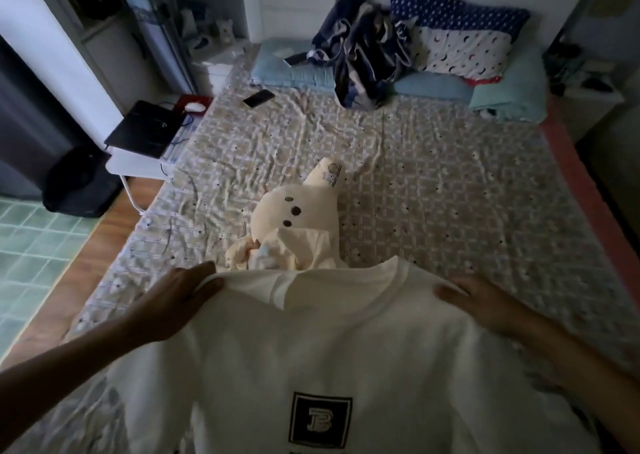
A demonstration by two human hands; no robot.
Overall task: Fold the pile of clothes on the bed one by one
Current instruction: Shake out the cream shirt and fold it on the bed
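Left grip (pixel 180 297) and right grip (pixel 485 303) pinched the white T-shirt (pixel 311 342) by its shoulders; I judged spreading it flat on the bed (pixel 450 183) came next.

You are in a home bedroom. A wide bed (pixel 415 162) with a rumpled patterned sheet fills the middle of the frame. At the top, a star-print pillow (pixel 460 34) and a pale blue pillow (pixel 284 67) lie against a white headboard (pixel 346 0). At the left, a closed laptop (pixel 145 131) rests on a small white table (pixel 135 164), with a mouse (pixel 194 107) just beyond it. Wooden floor (pixel 104 245) and green tiles (pixel 31 245) run below.
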